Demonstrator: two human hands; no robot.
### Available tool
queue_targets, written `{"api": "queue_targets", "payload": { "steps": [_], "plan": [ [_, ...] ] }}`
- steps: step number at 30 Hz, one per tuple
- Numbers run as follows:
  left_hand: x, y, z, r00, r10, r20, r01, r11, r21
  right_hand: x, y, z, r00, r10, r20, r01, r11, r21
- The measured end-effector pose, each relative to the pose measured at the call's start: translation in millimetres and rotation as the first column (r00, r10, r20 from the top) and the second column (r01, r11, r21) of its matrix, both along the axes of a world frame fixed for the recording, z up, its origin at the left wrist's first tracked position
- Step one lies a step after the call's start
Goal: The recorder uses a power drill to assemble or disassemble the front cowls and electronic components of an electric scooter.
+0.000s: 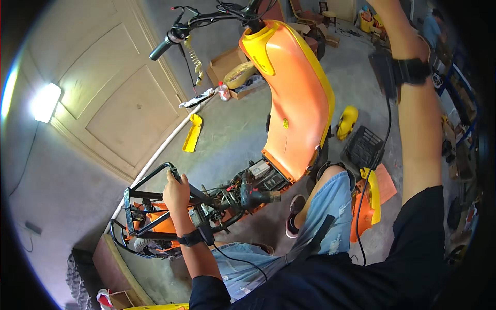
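A partly disassembled small vehicle fills the middle, with a long orange and yellow body panel (292, 113), black handlebars (199, 20) and exposed wiring and components (222, 201). My left hand (177, 192) is closed round a black tubular metal frame (150, 194) at its lower part. A dark power tool (253, 196) lies across the chassis, just right of that hand. My right hand (390, 18) is raised at the top right edge, its fingers out of the picture. Each wrist wears a black strap with a cable.
A door (129, 119), a bright lamp (46, 103) and a white pole (152, 160) line the left. Cardboard boxes (222, 64), loose yellow parts (347, 122), a black crate (361, 147) and orange panels (361, 206) lie around. A person (431, 28) stands near shelving at the far right.
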State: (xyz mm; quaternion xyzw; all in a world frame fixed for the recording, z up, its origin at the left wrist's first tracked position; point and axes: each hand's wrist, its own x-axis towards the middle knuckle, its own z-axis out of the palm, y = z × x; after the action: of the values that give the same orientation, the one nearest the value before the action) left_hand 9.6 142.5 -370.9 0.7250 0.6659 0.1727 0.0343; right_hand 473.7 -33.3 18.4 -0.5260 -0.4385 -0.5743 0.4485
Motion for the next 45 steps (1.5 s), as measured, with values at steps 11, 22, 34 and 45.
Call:
{"api": "queue_targets", "payload": {
  "steps": [11,22,34,45],
  "plan": [
    [-4,5,-4,1.0,0.018,0.01,-0.018,1.0,-0.012,-135,-13,-69,0.927,0.113,0.357,-0.154,0.984,0.088],
    [-6,1,-3,0.998,0.005,0.064,-0.006,1.0,0.017,-142,-17,-68,0.942,0.033,0.333,-0.045,0.999,0.027],
    [-5,-6,3,0.992,0.02,0.122,-0.019,1.0,-0.011,-88,-23,-45,0.972,-0.016,0.233,0.007,0.999,0.041],
    [-3,-7,3,0.994,0.024,0.111,-0.026,1.0,0.017,-18,-4,-26,0.99,0.14,-0.035,-0.139,0.99,0.018]
  ]
}}
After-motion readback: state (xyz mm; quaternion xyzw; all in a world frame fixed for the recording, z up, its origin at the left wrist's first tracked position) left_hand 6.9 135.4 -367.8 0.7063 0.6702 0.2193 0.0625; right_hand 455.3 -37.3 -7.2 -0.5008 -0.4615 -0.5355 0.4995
